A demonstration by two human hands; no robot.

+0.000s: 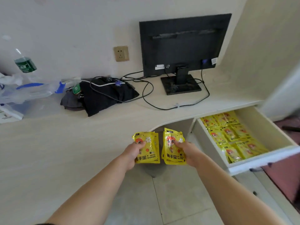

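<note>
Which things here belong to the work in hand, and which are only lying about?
In hand: left hand gripping left packet stack; right hand gripping right packet stack; open drawer; drawer packets.
Lying about: monitor, dark clothes, plastic bag, bottle, wall socket.

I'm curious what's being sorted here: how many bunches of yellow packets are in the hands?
2. The left bunch is in the left hand, the right bunch in the right hand. Packets behind the front ones are mostly hidden. More packets lie in the open drawer.

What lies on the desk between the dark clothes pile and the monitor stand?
Head view: black cables loop across the desktop between clothes pile and monitor stand.
</note>
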